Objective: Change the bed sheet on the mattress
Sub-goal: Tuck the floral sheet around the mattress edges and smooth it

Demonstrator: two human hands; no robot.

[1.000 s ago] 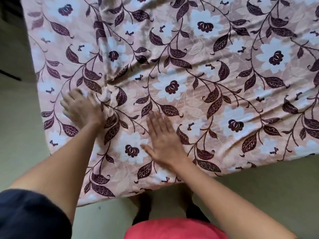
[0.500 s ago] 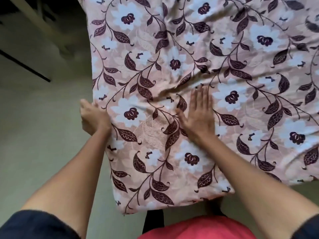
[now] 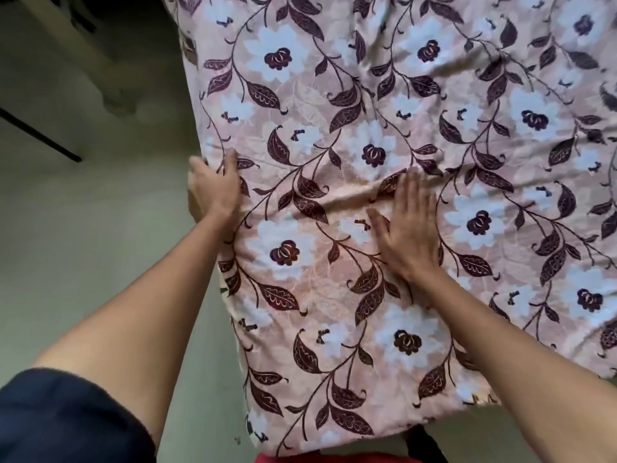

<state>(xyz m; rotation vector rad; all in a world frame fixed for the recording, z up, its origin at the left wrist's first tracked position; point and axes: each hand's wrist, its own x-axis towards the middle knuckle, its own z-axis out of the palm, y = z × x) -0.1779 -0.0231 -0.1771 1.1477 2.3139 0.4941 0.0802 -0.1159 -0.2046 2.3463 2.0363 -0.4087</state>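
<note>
- Bed sheet, pink with dark leaves — spread over the mattress, hanging past its left edge and near corner.
- Left hand at the left edge, fingers bent over the side; grip on cloth impossible to tell.
- Right hand flat on the sheet, fingers straight and together.

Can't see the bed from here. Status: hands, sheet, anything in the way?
Left hand at left edge of floral sheet, grip unclear. Right hand flat on top. Crease at its fingertips.
</note>
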